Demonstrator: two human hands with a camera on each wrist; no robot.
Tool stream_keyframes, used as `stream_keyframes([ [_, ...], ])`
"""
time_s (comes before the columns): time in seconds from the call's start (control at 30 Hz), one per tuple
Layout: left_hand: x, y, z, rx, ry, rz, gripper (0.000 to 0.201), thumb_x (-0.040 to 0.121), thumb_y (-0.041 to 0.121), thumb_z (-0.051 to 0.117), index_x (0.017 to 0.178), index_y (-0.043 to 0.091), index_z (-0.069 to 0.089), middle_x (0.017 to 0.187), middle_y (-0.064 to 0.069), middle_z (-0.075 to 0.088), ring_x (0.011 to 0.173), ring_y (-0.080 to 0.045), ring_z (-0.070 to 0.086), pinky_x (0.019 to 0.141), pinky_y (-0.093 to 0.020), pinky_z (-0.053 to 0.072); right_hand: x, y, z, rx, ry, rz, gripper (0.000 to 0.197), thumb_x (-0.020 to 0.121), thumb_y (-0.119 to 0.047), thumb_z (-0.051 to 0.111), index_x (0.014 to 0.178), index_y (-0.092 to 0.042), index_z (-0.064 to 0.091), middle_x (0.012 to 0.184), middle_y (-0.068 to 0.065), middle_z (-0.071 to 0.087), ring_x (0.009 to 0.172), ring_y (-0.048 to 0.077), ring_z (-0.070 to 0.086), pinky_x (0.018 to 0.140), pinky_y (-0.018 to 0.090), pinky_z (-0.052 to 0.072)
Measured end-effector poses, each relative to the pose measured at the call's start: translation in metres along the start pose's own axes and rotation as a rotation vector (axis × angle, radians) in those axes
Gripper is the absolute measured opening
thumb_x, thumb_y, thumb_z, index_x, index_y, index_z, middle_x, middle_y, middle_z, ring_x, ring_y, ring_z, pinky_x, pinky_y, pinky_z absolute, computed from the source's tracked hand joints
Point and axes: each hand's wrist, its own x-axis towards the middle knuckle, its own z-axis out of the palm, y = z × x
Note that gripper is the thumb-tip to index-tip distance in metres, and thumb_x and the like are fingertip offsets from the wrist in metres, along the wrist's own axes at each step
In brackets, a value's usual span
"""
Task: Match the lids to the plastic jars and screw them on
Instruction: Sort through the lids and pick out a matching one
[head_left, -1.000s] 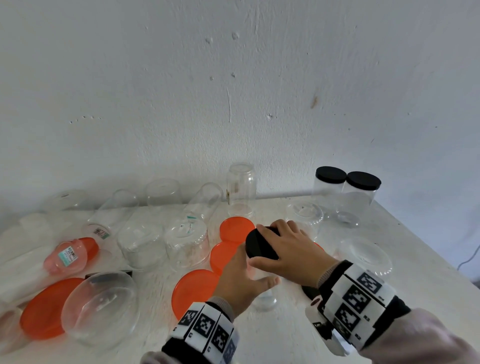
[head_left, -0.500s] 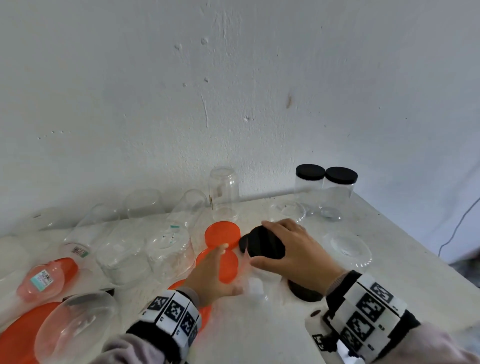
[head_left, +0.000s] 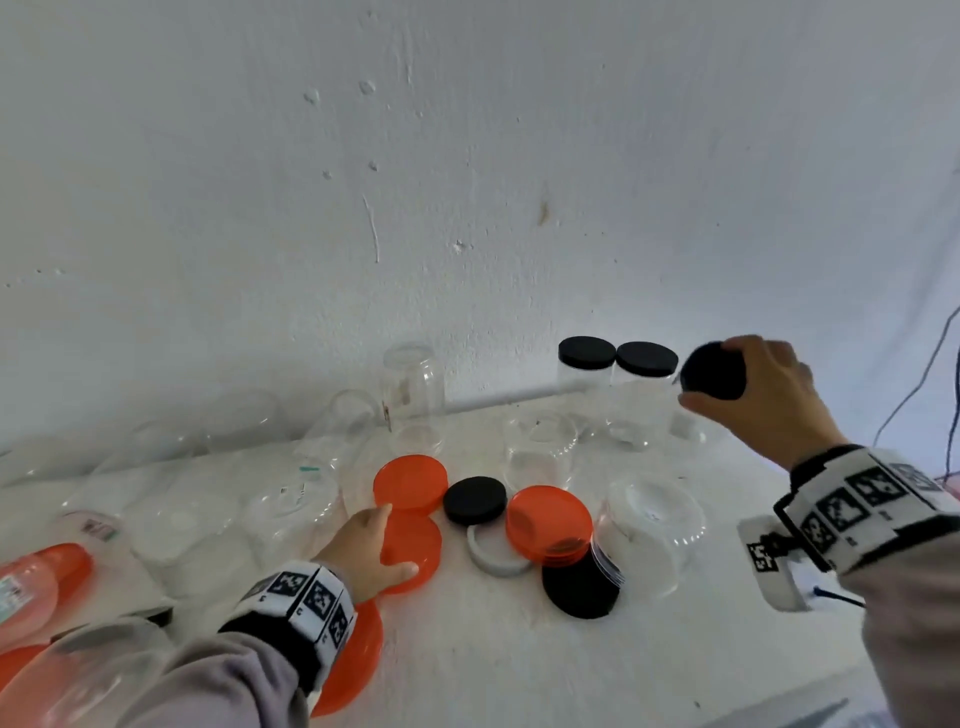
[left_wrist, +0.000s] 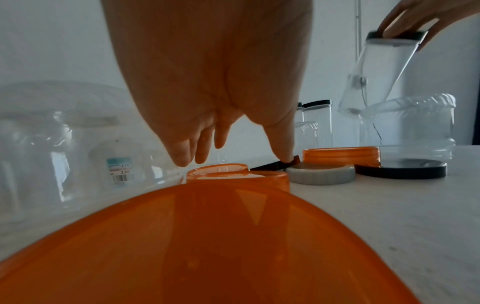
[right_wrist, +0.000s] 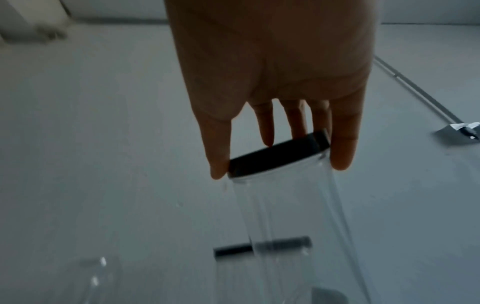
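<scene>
My right hand (head_left: 707, 373) grips a clear jar (head_left: 687, 427) by its screwed-on black lid (head_left: 719, 382) and holds it tilted above the table's back right, beside two capped jars (head_left: 587, 374). In the right wrist view, thumb and fingers of the right hand (right_wrist: 279, 164) clamp the lid (right_wrist: 278, 156). The jar (right_wrist: 291, 216) hangs below it. My left hand (head_left: 397, 540) lies with relaxed fingers over an orange lid (head_left: 423, 551) and holds nothing. Loose lids lie nearby: orange (head_left: 410, 483), orange (head_left: 550, 519), black (head_left: 475, 500), a big black one (head_left: 576, 587) and a grey one (head_left: 493, 551).
Several open clear jars stand or lie along the left and back, one upright (head_left: 413, 395) by the wall. A wide upturned jar (head_left: 649, 535) sits at the right. A large orange lid (head_left: 353, 660) lies under my left wrist. The table edge (head_left: 779, 696) runs front right, with a cable (head_left: 924, 374) beyond.
My right hand lifted the black-lidded jar from the table's middle up to the back right. My left hand let go of that jar and moved left onto the orange lids.
</scene>
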Motion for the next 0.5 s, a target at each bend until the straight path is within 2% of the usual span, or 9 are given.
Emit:
stream_keyframes([
  [0.13,0.004,0.005,0.002,0.084,-0.034,-0.056,0.095,0.089,0.051,0.053,0.15,0.009,-0.007,0.158,-0.012,-0.001,0.146,-0.023,0.008,0.118,-0.034,0.017,0.015,0.029,0.025,-0.142,-0.196,0.052,0.07,0.074,-0.03,0.079,0.13,-0.01,0.042,0.134,0.014,0.04,0.122,0.036,0.035,0.092,0.045,0.039],
  [0.27,0.007,0.013,0.004,0.148,-0.059,-0.089,0.095,0.09,0.051,0.052,0.149,0.008,-0.008,0.158,-0.014,-0.004,0.146,-0.025,0.003,0.117,-0.034,0.014,0.025,0.044,0.037,-0.171,-0.254,0.106,0.069,0.077,-0.032,0.077,0.131,-0.01,0.039,0.136,0.013,0.039,0.124,0.036,0.034,0.093,0.044,0.038],
  [0.5,0.013,0.023,0.004,0.273,-0.049,-0.138,0.097,0.084,0.056,0.056,0.15,0.011,0.0,0.155,-0.016,0.008,0.142,-0.029,0.018,0.114,-0.037,0.026,0.037,0.042,0.04,-0.238,-0.257,0.126,0.065,0.084,-0.033,0.07,0.135,-0.007,0.039,0.14,0.014,0.034,0.125,0.038,0.034,0.095,0.044,0.038],
])
